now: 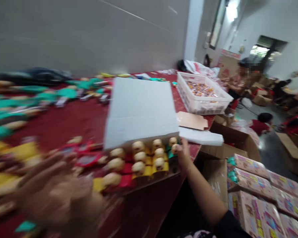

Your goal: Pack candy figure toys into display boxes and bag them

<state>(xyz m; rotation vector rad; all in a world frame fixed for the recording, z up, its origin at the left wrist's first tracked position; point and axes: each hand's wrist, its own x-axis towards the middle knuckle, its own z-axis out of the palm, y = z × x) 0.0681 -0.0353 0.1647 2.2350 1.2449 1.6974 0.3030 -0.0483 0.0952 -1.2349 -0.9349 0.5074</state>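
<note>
Blur smears the left hand [57,193] and the yellow pieces [26,152].

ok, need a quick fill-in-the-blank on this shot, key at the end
1. In the box, the round-topped pieces nearest the right hand have ____-coloured lower parts.
2. The table is coloured ____.
3. In the picture, the white crate stands to the ____ of the box.
4. The left hand looks less sharp than the right; it is motion-____.

Missing words: green; red; right; blurred.
</note>
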